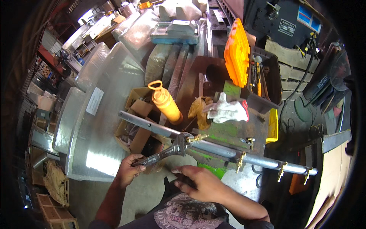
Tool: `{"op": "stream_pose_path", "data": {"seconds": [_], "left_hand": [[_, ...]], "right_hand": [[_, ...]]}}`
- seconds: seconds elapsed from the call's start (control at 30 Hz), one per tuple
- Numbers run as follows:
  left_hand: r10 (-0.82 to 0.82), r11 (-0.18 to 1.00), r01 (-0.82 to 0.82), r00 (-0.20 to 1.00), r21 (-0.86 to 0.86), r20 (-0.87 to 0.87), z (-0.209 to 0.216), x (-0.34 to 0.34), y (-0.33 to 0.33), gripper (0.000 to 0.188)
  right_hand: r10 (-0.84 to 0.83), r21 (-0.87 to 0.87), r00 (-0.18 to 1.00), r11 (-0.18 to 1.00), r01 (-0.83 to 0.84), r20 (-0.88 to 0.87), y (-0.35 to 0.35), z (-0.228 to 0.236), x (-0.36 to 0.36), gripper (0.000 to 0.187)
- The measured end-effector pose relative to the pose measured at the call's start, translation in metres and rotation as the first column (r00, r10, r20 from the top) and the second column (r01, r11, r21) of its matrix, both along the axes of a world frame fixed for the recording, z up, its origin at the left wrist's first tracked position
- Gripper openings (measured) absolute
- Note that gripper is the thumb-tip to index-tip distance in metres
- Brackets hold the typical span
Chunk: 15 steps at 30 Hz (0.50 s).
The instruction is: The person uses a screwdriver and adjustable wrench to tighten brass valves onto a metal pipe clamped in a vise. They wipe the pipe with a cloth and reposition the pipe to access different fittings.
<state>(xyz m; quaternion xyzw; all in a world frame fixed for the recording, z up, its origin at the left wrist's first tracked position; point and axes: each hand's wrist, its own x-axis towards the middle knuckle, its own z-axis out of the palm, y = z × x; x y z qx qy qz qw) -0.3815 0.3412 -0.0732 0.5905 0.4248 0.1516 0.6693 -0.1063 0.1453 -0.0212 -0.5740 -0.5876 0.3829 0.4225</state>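
Note:
My left hand [129,170] grips the handle of a dark adjustable wrench [164,154]. The wrench's jaws are at a brass fitting [199,138] on a long grey metal pipe [217,149]; whether they clamp it, I cannot tell. Slanting across in front of me, the pipe carries more brass fittings toward its right end, among them one brass valve [240,162]. My right hand [200,182] hovers on the near side of the pipe, to the right of the wrench handle. Its fingers are bent, thumb and forefinger apart, with nothing visible between them.
Behind the pipe stand an orange bottle [166,103] and an open cardboard box [143,133]. A white work glove [228,109] lies on the green-stained bench [225,133]. An open toolbox [268,99] with an orange lid sits at the back right. Bubble-wrapped panels [103,126] lean on the left.

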Motion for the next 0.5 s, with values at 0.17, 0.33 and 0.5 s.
{"op": "stream_pose_path", "data": {"seconds": [0.17,0.33,0.5], "left_hand": [[-0.098,0.994,0.099,0.995,0.055,-0.016,0.0,0.006,0.022,0.045],[-0.128,0.988,0.123,0.99,0.095,0.051,-0.009,0.01,0.039,0.042],[-0.276,0.958,0.269,0.958,0.1,0.071,-0.016,0.023,0.073,0.048]], "right_hand": [[-0.168,0.149,0.939,0.98,0.128,0.301,0.039,0.084,0.045,0.038],[-0.271,0.293,0.674,0.952,0.085,0.687,0.179,0.083,0.07,0.083],[-0.116,0.224,0.741,0.973,-0.048,0.661,0.256,-0.002,0.096,0.131]]}}
